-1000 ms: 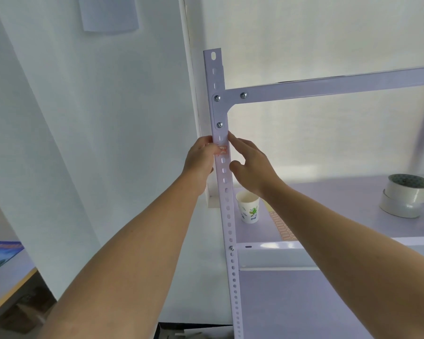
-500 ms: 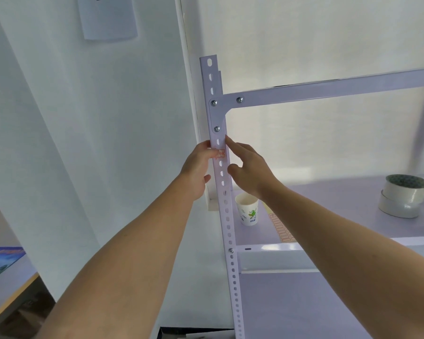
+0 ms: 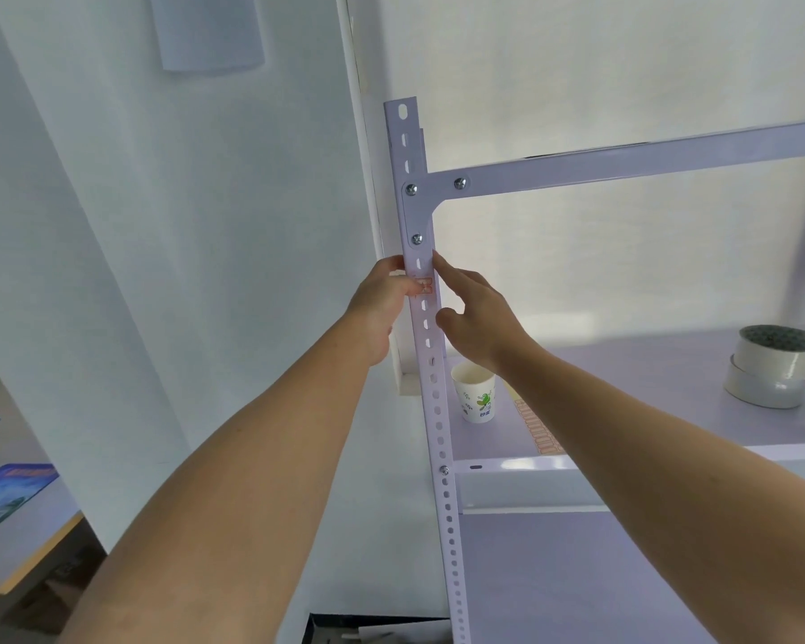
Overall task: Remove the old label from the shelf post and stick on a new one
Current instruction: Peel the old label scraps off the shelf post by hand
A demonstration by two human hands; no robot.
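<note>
The left hand [image 3: 376, 305] grips the shelf post [image 3: 439, 425], thumb on the orange label [image 3: 425, 285]; the right hand [image 3: 480, 320], forefinger straight, should probably lift one corner slowly

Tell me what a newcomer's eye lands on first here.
The left hand pinches the white shelf post at a small orange label, centre frame; the right hand lays a forefinger along the post's edge. A paper cup stands on the shelf behind, tape rolls far right.

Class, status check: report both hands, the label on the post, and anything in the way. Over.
Left hand grips shelf post, thumb on label. Right hand open, forefinger at post edge. Nothing in the way.
</note>
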